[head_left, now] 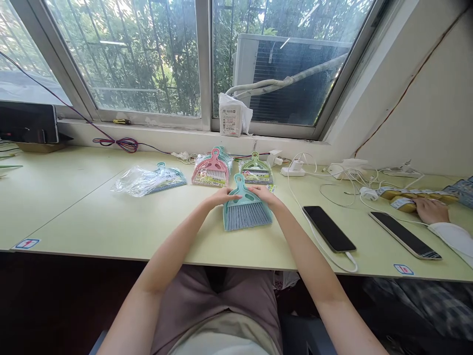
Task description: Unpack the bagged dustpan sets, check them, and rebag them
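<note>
Head camera view: clamps the fingers of the left hand [222, 196] on the upper left edge of a mint-green dustpan-and-brush set [247, 198], and those of the right hand [266, 195] on the upper right edge. Cannot tell how the fingers hidden behind the pan lie. Holds the set straight ahead of the body, with handle pointing away and grey bristles [247, 217] facing the near edge of a pale yellow-green table [148, 227]. Cannot tell whether the pan touches the tabletop.

Just beyond the set, shows a lime-green dustpan set [255, 170] in clear wrapping, and left of that, a pink dustpan set [211, 167], also wrapped, in front of teal ones. Farther left, shows a crumpled clear plastic bag [135, 181] against a blue-green dustpan set [170, 178].

To the right, shows a black smartphone [328, 229] plugged into a white cable, then a second smartphone [404, 235]. Beyond that, includes a co-worker's hand [432, 211] touching yellowish-brown objects [402, 203] too unclear to name.

Along the back, shows white power adapters [293, 171] and a coiled red-and-blue cable [125, 144]. Through the window [205, 59], looks out on leafy trees [158, 74] and an air-conditioner unit [288, 69].
</note>
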### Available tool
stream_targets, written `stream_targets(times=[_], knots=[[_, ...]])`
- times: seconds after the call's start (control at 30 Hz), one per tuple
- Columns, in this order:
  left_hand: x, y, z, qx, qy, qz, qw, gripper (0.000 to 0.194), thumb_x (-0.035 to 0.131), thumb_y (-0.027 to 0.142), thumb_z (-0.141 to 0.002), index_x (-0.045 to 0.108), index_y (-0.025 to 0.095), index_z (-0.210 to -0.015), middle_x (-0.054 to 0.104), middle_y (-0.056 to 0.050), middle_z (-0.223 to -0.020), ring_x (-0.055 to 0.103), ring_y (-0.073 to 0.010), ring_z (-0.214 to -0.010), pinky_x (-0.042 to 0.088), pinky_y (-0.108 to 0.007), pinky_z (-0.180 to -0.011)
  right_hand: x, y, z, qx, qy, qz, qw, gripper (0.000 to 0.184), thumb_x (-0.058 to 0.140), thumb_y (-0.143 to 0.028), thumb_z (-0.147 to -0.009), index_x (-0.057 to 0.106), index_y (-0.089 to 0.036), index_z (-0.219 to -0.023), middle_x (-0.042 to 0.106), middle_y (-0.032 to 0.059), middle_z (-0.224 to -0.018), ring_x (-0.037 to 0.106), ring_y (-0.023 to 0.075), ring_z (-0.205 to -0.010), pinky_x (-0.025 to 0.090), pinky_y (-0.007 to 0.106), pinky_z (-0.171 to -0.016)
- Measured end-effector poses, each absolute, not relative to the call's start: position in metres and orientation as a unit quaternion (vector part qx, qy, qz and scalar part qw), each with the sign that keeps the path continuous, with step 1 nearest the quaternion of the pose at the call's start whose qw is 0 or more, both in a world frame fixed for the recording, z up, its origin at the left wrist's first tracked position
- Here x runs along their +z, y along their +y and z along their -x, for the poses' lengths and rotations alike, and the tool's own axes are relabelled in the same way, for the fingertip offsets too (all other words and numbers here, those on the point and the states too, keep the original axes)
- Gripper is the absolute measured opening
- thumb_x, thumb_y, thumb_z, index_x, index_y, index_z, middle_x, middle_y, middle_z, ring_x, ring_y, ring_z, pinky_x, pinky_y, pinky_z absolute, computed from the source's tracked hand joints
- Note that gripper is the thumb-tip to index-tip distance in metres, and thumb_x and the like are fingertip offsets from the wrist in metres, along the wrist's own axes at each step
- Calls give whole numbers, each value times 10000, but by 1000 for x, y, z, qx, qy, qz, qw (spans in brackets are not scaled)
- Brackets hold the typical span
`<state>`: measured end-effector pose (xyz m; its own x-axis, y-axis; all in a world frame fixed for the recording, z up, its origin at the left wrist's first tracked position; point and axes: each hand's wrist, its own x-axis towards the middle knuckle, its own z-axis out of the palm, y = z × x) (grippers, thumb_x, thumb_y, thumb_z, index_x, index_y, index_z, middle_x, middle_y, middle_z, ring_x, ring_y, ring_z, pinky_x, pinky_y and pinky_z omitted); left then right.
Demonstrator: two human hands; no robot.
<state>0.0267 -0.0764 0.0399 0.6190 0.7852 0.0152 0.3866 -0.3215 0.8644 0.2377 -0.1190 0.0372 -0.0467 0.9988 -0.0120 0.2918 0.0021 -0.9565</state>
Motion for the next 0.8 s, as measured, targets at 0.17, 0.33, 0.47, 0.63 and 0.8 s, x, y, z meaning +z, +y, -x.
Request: stream_targets(times=[0.17,0.33,0.47,0.63,0.8], knots=[[40,-77,-20,154,399,-710,560,438,893,400,-488,715,183,-823,728,-45,-881,666,-242,-897,503,-314,-770,29,-114,-265,244,-562,699,368,327,457,-320,-960,711,-180,-1111,732,103,-1138,682,185,-1003,519,303,-852],[46,-78,-15,210,368,-659,622,637,909,295,-488,680,192,-1073,717,-86,-1061,668,-247,-1000,524,-347,-853,15,-113,-287,21,-571,795,205,321,548,-303,-907,701,-190,-1165,654,149,-1284,556,271,-1243,445,384,-977],[49,-76,-12,264,360,-638,627,707,911,314,-502,649,182,-1145,696,-112,-1117,657,-256,-1030,527,-360,-859,13,-110,-288,56,-585,785,198,337,584,-278,-872,699,-187,-1175,675,145,-1230,599,262,-1172,469,362,-928],[45,-70,-11,317,362,-615,625,781,915,325,-492,623,201,-1205,685,-112,-1150,651,-256,-1035,534,-359,-837,14,-102,-291,65,-607,754,243,276,713,-185,-731,737,-172,-1006,716,94,-1016,623,249,-1126,461,417,-999],[40,-65,-12,378,361,-585,620,780,916,315,-469,633,184,-1184,685,-116,-1163,653,-260,-1038,534,-367,-856,11,-97,-304,120,-590,740,300,375,842,-158,-549,728,-160,-906,698,74,-893,670,281,-1015,500,501,-950]])
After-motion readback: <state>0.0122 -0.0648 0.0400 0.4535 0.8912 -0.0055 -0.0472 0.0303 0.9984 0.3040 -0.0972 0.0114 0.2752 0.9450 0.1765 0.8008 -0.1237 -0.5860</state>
